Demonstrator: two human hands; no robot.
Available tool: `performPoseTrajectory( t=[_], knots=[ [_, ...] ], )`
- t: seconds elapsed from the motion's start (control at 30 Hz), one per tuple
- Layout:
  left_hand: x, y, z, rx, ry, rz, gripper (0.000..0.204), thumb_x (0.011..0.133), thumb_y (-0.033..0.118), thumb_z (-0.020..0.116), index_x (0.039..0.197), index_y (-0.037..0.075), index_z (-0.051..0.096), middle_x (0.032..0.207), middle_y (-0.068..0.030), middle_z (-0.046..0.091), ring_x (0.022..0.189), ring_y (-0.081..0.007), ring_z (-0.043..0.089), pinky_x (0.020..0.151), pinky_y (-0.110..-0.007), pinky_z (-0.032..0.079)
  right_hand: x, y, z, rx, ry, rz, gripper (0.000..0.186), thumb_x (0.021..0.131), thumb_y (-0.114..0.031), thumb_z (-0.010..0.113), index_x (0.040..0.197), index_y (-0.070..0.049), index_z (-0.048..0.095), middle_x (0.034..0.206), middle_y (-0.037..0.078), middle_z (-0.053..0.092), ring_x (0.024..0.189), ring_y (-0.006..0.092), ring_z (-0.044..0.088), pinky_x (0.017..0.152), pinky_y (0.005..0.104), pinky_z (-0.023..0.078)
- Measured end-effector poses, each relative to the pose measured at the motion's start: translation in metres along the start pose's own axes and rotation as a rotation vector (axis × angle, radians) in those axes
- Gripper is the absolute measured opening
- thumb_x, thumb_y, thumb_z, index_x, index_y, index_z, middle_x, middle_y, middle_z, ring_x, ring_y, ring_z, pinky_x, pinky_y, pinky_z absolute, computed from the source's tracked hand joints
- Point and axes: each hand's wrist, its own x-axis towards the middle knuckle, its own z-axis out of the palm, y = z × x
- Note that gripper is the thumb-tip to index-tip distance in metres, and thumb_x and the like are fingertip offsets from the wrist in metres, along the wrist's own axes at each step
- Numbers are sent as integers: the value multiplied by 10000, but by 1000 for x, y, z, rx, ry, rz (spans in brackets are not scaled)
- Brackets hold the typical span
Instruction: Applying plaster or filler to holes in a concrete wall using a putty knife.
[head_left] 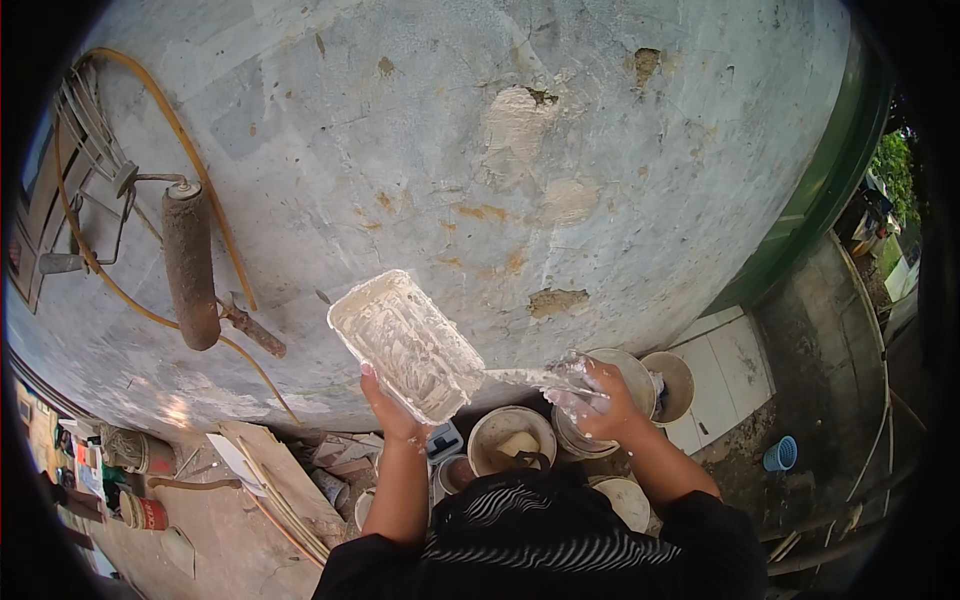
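Note:
My left hand grips the lower left side of a rectangular tray, which is tilted in front of the wall. Pale, wet filler paste is smeared over its inside and rim. In my right hand is a paste-coated putty knife, its fingers closed round the handle and spotted with white paste. The knife's far end meets the tray's right corner. Before me stands a worn grey-blue wall. It bears pale filler patches and a chipped hole.
At left, a dirty paint roller hangs by a window grille with an orange hose. Several buckets crowd the floor below my hands. Boards lean at lower left. A blue basket and green door frame are at right.

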Motion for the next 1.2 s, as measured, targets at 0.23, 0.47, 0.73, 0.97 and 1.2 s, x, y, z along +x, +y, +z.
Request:
performPoseTrajectory(
  t=[0.23,0.47,0.73,0.97,1.2],
  knots=[
    [-9,-17,-4,92,-238,-33,815,794,570,487,1374,36,276,1329,-138,409,1190,-300,441,985,-442,378,15,4,-11,559,62,259,175,782,82,621,945,19,603,870,87,651,892,135,610,787,274,483],
    [-9,-35,1,133,-219,-52,819,791,557,495,1367,17,278,1317,-155,425,1175,-303,460,981,-440,384,23,20,-15,293,-93,131,154,777,8,647,922,49,619,861,103,663,797,147,624,721,267,475],
    [-15,-51,5,150,-230,-66,814,789,534,513,1361,5,279,1308,-156,434,1165,-303,470,973,-432,395,27,22,-30,27,-128,-62,177,734,4,672,907,26,644,825,128,661,730,200,643,664,274,483],
    [-19,-59,4,161,-300,-42,833,779,519,548,1371,9,258,1328,-156,408,1172,-298,463,987,-438,383,30,28,-37,-1,-148,-133,280,752,-154,676,886,80,602,742,226,591,674,398,586,594,390,465],
    [-26,-58,13,126,-258,-96,824,776,493,576,1360,2,265,1300,-156,426,1167,-296,464,972,-437,400,29,25,-50,-15,-111,-153,134,743,-57,661,860,-4,625,704,152,597,605,316,593,565,330,456]
  ],
)
